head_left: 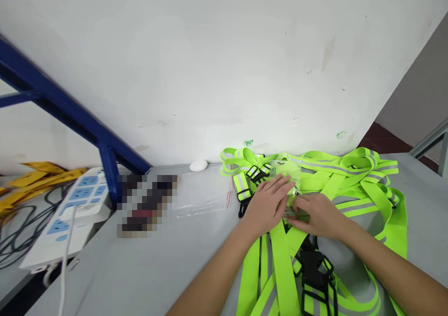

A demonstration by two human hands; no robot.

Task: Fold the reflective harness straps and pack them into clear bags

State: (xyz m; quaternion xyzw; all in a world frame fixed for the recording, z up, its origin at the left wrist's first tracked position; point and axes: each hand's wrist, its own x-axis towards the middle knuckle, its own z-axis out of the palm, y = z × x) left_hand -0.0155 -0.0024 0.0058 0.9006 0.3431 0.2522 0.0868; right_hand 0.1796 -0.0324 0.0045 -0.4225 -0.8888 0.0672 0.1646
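A clear plastic bag (287,167) with folded neon-green strap inside lies on a pile of neon-green reflective straps (353,166). Flat across the bag's left side rests my left hand (268,201), its fingers stretched out. My right hand (317,213) pinches the lower right edge of the bag, with the fingers bent and the thumb beneath. Black buckles (313,264) hang among the straps below the hands, and more sit left of the bag.
Flat clear bags (205,197) lie on the grey table (157,269), with a white oval object (198,165) behind. A blue metal frame (80,115), a white power strip (80,204) and yellow packaging (38,180) are at left. A white wall rises behind.
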